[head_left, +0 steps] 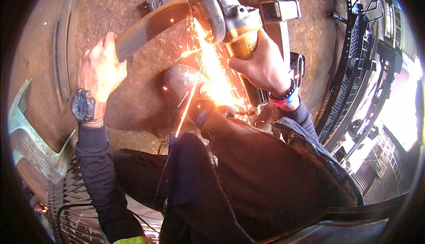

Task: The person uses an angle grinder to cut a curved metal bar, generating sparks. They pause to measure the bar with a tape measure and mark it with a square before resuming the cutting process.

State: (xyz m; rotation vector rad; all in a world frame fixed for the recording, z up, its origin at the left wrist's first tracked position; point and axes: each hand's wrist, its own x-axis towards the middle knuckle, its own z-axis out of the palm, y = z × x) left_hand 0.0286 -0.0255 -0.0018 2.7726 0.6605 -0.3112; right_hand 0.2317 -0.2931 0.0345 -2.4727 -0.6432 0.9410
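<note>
My right hand (pixel 263 64) is wrapped around the yellow and black body of an angle grinder (pixel 241 25). The grinder's round guard (pixel 208 9) sits against a flat, slightly curved metal bar (pixel 152 25). Bright sparks (pixel 212 73) stream from that contact down toward my boots. At the bar's near-left end, my left hand (pixel 102 67) grips the metal, with its fingers around the edge. The cutting edge of the disc is hidden by guard and glare.
My boot (pixel 183 82) stands below, in the sparks. Long metal strips (pixel 64 53) lie on the brown floor at left, near a pale green metal piece (pixel 40 137). A steel frame (pixel 279 31) stands beyond the grinder; black mesh racks (pixel 349 67) line the right.
</note>
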